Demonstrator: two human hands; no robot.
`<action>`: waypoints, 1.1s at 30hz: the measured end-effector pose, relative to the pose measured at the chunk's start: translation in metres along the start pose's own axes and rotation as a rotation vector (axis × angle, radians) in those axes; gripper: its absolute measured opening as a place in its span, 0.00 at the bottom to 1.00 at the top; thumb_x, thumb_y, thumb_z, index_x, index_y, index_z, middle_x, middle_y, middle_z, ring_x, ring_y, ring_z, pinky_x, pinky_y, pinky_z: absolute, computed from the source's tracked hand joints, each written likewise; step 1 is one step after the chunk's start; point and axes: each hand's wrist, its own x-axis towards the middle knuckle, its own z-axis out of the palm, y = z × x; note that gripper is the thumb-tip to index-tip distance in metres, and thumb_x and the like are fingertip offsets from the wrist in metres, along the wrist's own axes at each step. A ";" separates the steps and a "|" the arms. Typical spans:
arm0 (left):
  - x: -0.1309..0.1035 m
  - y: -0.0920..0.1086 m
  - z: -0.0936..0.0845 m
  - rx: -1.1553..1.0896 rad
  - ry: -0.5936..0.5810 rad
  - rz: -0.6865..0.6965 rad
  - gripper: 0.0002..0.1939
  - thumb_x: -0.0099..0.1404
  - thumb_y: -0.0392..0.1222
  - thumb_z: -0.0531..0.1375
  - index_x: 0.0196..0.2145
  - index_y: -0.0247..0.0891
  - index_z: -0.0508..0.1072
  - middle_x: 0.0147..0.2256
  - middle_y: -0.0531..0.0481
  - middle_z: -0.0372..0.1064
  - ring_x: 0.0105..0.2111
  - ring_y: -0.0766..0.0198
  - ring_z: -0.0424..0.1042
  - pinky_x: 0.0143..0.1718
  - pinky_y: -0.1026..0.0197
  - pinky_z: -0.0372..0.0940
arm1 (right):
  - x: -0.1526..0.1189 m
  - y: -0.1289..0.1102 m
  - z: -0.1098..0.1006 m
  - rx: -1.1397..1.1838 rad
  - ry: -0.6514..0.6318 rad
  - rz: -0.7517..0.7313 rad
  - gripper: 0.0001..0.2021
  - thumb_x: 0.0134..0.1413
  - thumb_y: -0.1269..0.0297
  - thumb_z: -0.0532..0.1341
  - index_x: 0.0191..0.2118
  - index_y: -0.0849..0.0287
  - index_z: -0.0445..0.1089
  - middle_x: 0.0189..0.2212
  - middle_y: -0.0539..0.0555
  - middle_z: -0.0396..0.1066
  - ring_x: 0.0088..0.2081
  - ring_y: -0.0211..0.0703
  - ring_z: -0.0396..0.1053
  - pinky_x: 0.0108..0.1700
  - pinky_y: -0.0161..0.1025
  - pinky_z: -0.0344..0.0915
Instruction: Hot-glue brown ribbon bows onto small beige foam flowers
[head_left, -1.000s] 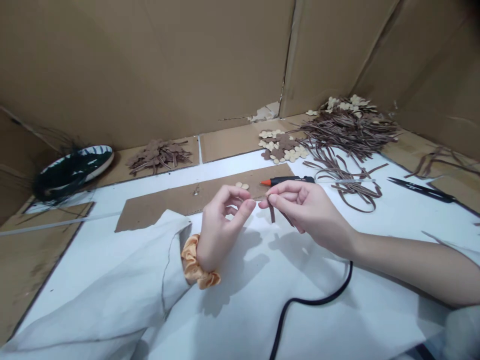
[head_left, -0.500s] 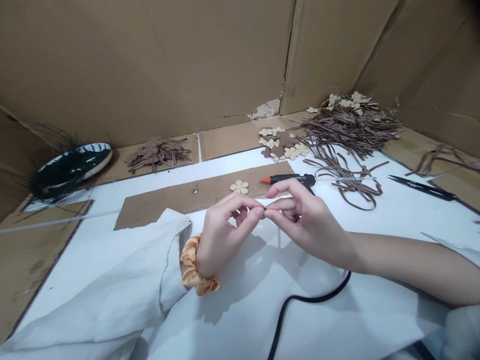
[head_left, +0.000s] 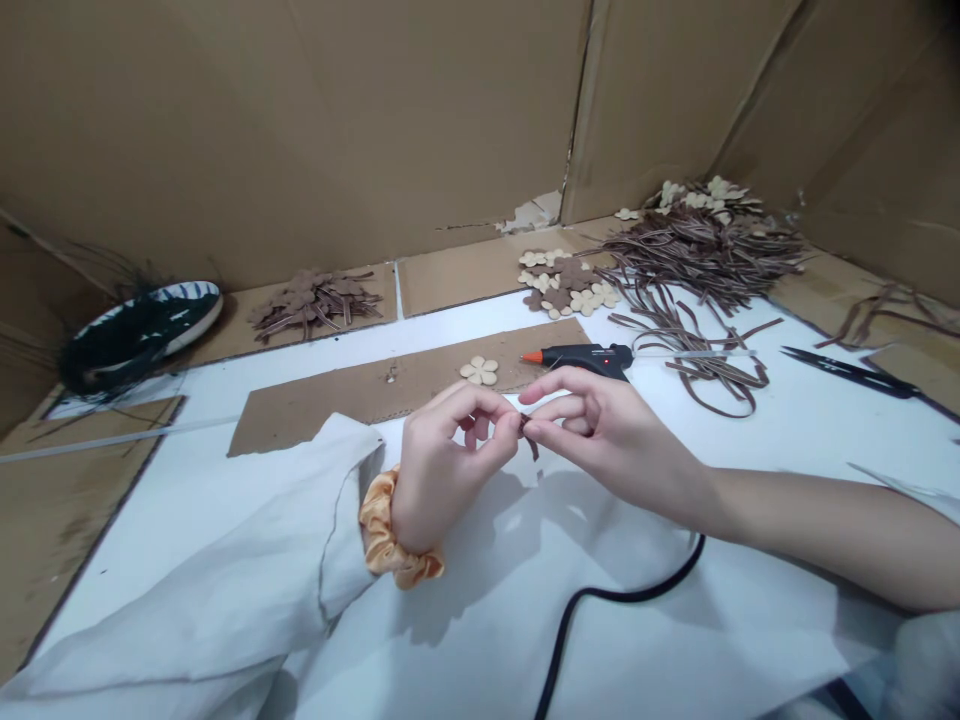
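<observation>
Inspecting remotely, I find both hands closed in fingertip pinches on one brown strip: left hand and right hand nearly meet above the white-topped desk, a short end hanging below. I judge the strip light, soft and pliable, unlikely to break but apt to twist; best gripped near its ends, thumb against forefinger. How it is folded between the fingers I cannot tell. Beyond the hands, a cream flower lies on a cardboard piece. The glue gun, indicator lit and presumably hot, lies just behind the right hand: the principal obstruction. A black cord crosses the near side; loose brown strips lie to the right.
</observation>
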 end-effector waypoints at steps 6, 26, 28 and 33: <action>-0.002 0.000 0.001 0.018 0.027 0.010 0.07 0.58 0.34 0.59 0.23 0.37 0.69 0.22 0.54 0.67 0.21 0.71 0.61 0.24 0.67 0.59 | 0.003 -0.007 0.003 0.082 0.024 0.135 0.05 0.45 0.67 0.66 0.29 0.61 0.70 0.21 0.46 0.68 0.16 0.26 0.54 0.15 0.28 0.47; 0.015 -0.015 -0.006 0.028 0.144 -0.097 0.07 0.63 0.42 0.56 0.32 0.38 0.70 0.31 0.51 0.70 0.30 0.66 0.67 0.32 0.64 0.63 | 0.001 -0.006 0.006 0.044 0.078 0.110 0.06 0.53 0.63 0.61 0.30 0.61 0.66 0.28 0.50 0.74 0.15 0.25 0.48 0.14 0.29 0.47; 0.028 -0.032 -0.011 0.202 0.135 -0.103 0.07 0.64 0.42 0.55 0.33 0.37 0.71 0.33 0.49 0.69 0.33 0.63 0.67 0.36 0.61 0.63 | 0.001 -0.007 0.005 0.032 0.079 0.116 0.07 0.53 0.63 0.60 0.30 0.61 0.66 0.28 0.51 0.75 0.15 0.25 0.48 0.15 0.29 0.47; 0.048 -0.076 -0.016 0.509 -0.185 -0.158 0.16 0.65 0.37 0.49 0.45 0.33 0.72 0.43 0.40 0.67 0.47 0.53 0.65 0.52 0.50 0.59 | 0.001 -0.007 0.004 0.023 0.065 0.102 0.07 0.53 0.62 0.60 0.30 0.61 0.66 0.28 0.51 0.75 0.16 0.26 0.49 0.15 0.30 0.46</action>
